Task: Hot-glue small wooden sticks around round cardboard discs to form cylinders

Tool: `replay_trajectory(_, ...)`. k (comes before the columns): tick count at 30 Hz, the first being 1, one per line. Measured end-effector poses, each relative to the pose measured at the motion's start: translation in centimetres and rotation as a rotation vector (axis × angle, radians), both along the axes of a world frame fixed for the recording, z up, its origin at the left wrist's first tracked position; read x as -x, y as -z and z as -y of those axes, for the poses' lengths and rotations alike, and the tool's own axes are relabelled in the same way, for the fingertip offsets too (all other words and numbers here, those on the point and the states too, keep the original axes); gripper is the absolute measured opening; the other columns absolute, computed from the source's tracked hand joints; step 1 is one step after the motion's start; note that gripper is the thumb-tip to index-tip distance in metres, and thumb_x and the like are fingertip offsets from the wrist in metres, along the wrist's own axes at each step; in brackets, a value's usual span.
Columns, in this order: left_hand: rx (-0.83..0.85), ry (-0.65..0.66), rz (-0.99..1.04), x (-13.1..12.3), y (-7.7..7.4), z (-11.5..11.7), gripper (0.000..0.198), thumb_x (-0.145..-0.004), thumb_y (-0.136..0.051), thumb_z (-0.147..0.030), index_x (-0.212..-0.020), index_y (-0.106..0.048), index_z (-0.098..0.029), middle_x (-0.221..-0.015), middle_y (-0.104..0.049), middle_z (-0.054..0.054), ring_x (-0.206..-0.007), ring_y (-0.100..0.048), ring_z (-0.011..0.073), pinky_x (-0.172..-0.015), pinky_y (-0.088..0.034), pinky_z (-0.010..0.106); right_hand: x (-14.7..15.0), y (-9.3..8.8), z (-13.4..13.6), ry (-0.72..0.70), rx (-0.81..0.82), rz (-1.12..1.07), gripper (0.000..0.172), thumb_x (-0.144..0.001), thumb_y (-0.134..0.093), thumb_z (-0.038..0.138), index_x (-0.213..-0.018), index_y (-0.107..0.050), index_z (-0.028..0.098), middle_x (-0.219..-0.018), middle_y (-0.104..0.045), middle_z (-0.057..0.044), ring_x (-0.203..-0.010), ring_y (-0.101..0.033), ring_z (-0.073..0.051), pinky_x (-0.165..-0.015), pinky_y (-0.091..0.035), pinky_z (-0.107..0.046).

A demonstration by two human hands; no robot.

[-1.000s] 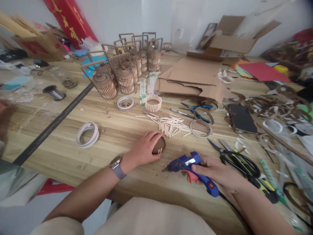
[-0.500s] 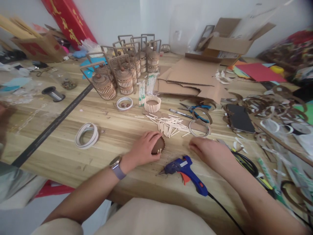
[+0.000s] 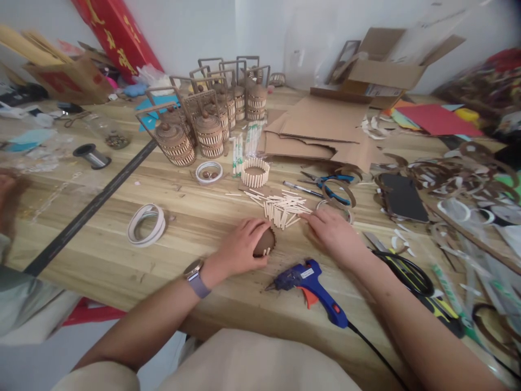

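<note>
My left hand (image 3: 243, 245) is curled around a small round brown cardboard base (image 3: 265, 243) with a ridged rim. Two short pale sticks stand up at the base's near edge. At the right edge of a loose pile of short wooden sticks (image 3: 280, 206), my right hand (image 3: 331, 231) has its thumb and fingers pinched at the end of a stick. A blue hot glue gun (image 3: 311, 282) lies between my forearms, its nozzle pointing left. Behind the pile stands a ring of upright sticks (image 3: 255, 174) on a brown base.
Rolls of white tape (image 3: 145, 225), blue-handled pliers (image 3: 336, 184) and a pen (image 3: 303, 188) lie around. Several lidded stick baskets with handles (image 3: 209, 136) stand at the back. Cardboard sheets (image 3: 321, 119), a phone (image 3: 402, 198) and brown strips crowd the right. Another person's hand (image 3: 5, 187) shows far left.
My right hand has moved left and forward from beside a tape ring to the edge of the stick pile. My left hand and the round base have stayed in place.
</note>
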State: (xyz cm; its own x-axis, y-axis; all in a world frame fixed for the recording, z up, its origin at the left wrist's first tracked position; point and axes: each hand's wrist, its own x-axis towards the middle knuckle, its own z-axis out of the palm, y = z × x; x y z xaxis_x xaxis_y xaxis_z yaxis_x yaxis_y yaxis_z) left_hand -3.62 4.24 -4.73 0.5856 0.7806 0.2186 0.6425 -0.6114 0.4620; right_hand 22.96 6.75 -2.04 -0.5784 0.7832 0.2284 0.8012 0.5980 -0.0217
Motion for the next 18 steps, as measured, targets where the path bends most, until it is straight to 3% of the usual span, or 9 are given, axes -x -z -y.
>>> replay_trajectory(4,0.019,0.004,0.004,0.0,0.0,0.0,0.072,-0.075,-0.071,-0.026,-0.140,-0.043,-0.013,-0.138,-0.052,0.016,-0.127,-0.047,0.0333,-0.111,-0.041,0.051,1.6,-2.2,1.4,-0.001,0.380,-0.394,0.016,-0.091,-0.051,0.020,-0.092,-0.067,0.018,-0.077,-0.067,-0.003,-0.067,-0.060,-0.016,-0.061,-0.046,-0.025)
replay_trajectory(7,0.022,0.001,0.014,0.0,0.0,0.0,0.072,-0.075,-0.071,-0.025,-0.140,-0.043,-0.014,-0.139,-0.051,0.016,-0.127,-0.047,0.0329,-0.111,-0.041,0.051,3.5,-3.1,2.5,-0.020,0.559,-0.486,0.013,-0.087,-0.053,0.020,-0.087,-0.066,0.020,-0.071,-0.066,0.000,-0.062,-0.058,-0.014,-0.059,-0.044,-0.023)
replay_trajectory(11,0.027,0.004,0.019,0.0,0.1,-0.1,0.073,-0.074,-0.071,-0.025,-0.140,-0.042,-0.014,-0.138,-0.051,0.016,-0.128,-0.047,0.0332,-0.111,-0.040,0.051,5.2,-2.6,3.1,-0.071,0.597,-0.476,0.014,-0.086,-0.053,0.018,-0.088,-0.067,0.020,-0.075,-0.067,-0.001,-0.063,-0.058,-0.014,-0.060,-0.044,-0.023)
replay_trajectory(18,0.027,0.009,0.021,-0.1,0.2,-0.2,0.073,-0.074,-0.071,-0.025,-0.140,-0.042,-0.014,-0.139,-0.051,0.016,-0.128,-0.047,0.0330,-0.111,-0.041,0.051,5.7,-1.4,3.0,-0.134,0.543,-0.443,0.014,-0.086,-0.054,0.013,-0.087,-0.066,0.019,-0.075,-0.067,-0.002,-0.066,-0.059,-0.015,-0.062,-0.044,-0.024)
